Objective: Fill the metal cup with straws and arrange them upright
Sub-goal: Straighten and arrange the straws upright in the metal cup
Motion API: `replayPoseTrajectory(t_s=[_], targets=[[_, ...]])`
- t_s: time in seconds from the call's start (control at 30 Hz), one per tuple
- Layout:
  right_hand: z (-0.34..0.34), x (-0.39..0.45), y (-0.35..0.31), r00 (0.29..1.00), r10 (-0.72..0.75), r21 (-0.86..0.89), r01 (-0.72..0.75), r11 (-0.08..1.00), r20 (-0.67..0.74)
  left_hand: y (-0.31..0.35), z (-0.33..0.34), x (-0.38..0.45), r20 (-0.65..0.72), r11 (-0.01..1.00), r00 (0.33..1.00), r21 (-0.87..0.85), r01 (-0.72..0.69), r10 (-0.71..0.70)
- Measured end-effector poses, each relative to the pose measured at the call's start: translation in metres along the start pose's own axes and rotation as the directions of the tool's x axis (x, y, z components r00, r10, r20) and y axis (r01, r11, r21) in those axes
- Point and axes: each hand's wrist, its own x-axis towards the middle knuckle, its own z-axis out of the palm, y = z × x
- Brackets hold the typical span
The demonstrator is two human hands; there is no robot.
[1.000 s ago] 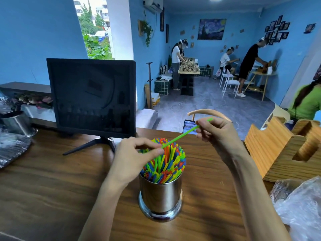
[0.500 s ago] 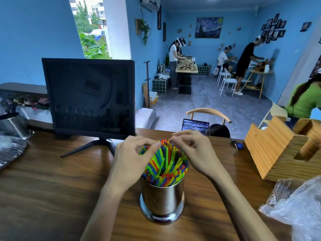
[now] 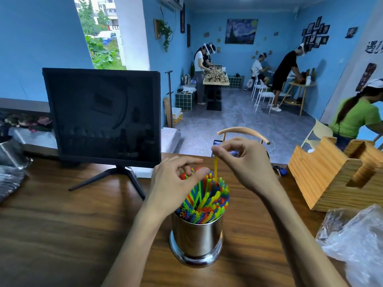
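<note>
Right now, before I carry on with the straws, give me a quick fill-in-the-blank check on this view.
1. The right hand pinches a single ____ straw above the metal cup.
2. The left hand touches the straw tops on the cup's ____ side.
3. The cup stands on a ____ table.

Missing words: yellow; left; wooden

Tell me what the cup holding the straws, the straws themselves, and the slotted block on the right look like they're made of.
The cup looks like polished stainless steel: mirror-like, with reflections on its wall. The straws seem to be thin plastic tubes with open ends, in bright colours; the right hand pinches a yellow straw. The slotted block appears to be unfinished pale wood, with visible grain lines.
</note>
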Motion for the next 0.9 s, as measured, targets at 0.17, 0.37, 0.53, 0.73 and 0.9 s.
replayPoseTrajectory(t_s=[0.17, 0.37, 0.53, 0.73, 0.9], targets=[[0.000, -0.003, -0.029, 0.981, -0.145, 0.201, 0.117, 0.973, 0.129, 0.019, 0.011, 0.002, -0.007, 0.980, 1.000, -0.197, -0.008, 0.007], [-0.008, -0.006, 0.018, 0.887, 0.026, 0.207, -0.135, 0.969, 0.460, 0.017, -0.008, 0.000, -0.079, 0.817, 0.995, -0.577, -0.001, -0.055], [-0.028, 0.001, 0.030, 0.952, 0.187, 0.572, -0.296, 0.765, 0.243, -0.007, -0.013, -0.001, 0.001, 0.877, 0.992, -0.466, 0.115, -0.130], [-0.017, 0.002, 0.016, 0.998, 0.067, 0.626, -0.064, 0.777, 0.019, -0.013, 0.000, -0.006, 0.094, 0.990, 0.991, -0.089, 0.107, -0.099], [0.001, -0.006, -0.002, 0.995, -0.096, 0.428, 0.085, 0.900, 0.004, -0.014, -0.003, -0.002, 0.234, 0.991, 0.969, 0.128, 0.049, -0.078]])
